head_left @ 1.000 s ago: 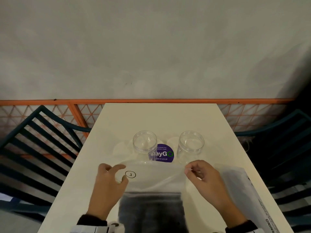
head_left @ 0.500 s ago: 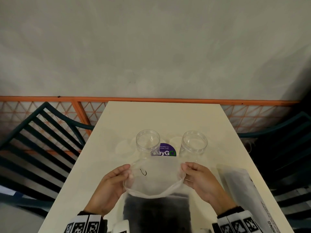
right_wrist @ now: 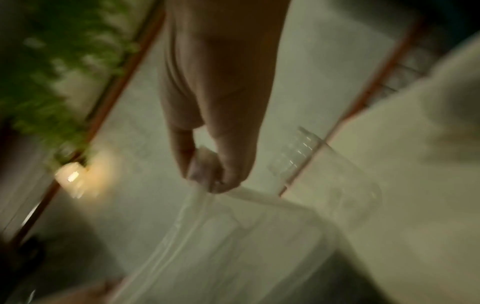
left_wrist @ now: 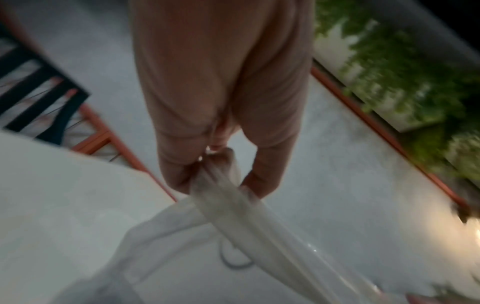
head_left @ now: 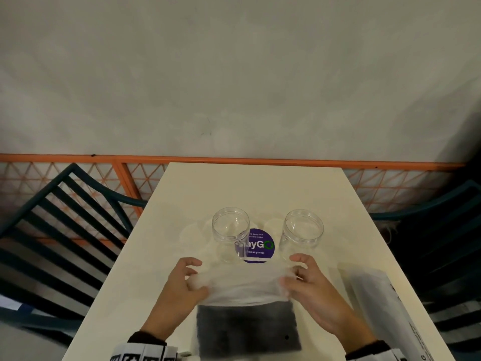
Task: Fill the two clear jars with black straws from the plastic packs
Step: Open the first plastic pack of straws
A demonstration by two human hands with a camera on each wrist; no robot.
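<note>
— What did the room look like?

— A cream bench point(head_left: 255, 188) ran away from the person toward a plain grey wall point(head_left: 234, 74), with an orange lattice rail point(head_left: 234, 160) along its foot. Dark slatted chairs point(head_left: 59, 230) stood on either side.

— And on the bench?

— Two clear jars, the left jar point(head_left: 230, 233) and the right jar point(head_left: 303, 234), stood upright and open toward the middle, well apart, with a purple round sticker point(head_left: 256, 247) on the surface between them. Just near of them lay a plastic pack point(head_left: 244, 285) with black straws point(head_left: 247, 327) dark in its near half. A second pack point(head_left: 385, 308) lay at the right edge.

— The hands?

— The left hand point(head_left: 182, 285) pinched the pack's bunched far end on the left, and the right hand point(head_left: 312, 285) was clamped on it on the right, fingers curled into the film. The wrist views were blurred but showed the plastic gathered between thumb and fingers.

— What differed from half a second before?

— Then the pack's mouth had been held open in a rounded loop. Here it was pulled flatter and bunched, and the hands were wider apart. The jars had not moved.
</note>
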